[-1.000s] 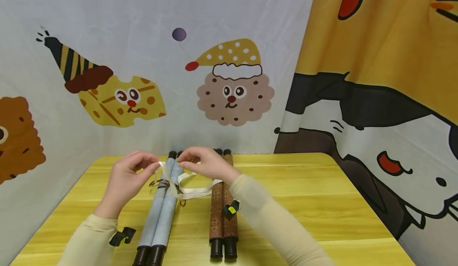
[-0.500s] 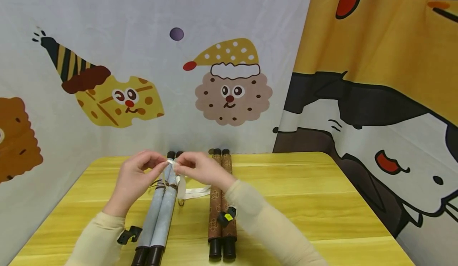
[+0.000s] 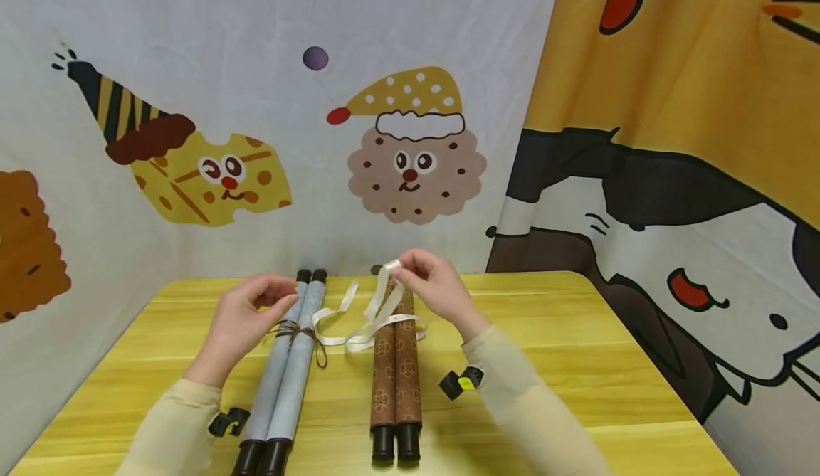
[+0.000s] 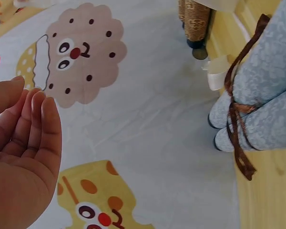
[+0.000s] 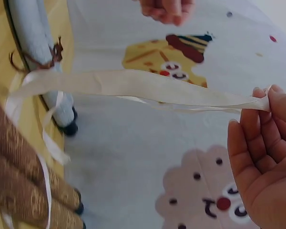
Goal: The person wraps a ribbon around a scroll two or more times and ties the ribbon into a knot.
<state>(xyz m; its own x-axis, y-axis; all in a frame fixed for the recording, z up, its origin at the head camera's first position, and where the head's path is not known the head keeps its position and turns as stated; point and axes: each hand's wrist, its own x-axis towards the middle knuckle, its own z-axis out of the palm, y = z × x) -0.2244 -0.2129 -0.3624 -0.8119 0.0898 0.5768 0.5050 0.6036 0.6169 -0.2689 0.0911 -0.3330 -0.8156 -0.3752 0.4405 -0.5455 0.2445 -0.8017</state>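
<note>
Between thumb and fingers, my right hand (image 3: 438,287) pinches a cream ribbon (image 5: 133,86), raised above the brown scroll with two rollers (image 3: 395,369). The ribbon passes over both brown rollers, and its loose end curls on their left side. To the left, my left hand (image 3: 253,319) hovers beside the pale blue scroll with two rollers (image 3: 288,383). Its fingers bend loosely and hold nothing in the left wrist view. A brown cord (image 4: 240,107) is tied around the blue scroll, with a loop hanging on the right side.
Both scrolls lie lengthwise on a yellow wood-grain table (image 3: 544,390), their dark end knobs toward me. Behind the table hangs a printed cloth (image 3: 256,92) with cartoon figures. A small round dark thing (image 3: 376,270) sits at the back edge.
The hands were together at the ribbon half a second ago. My right hand has since moved right and up with the ribbon, while my left hand stayed and let it go.
</note>
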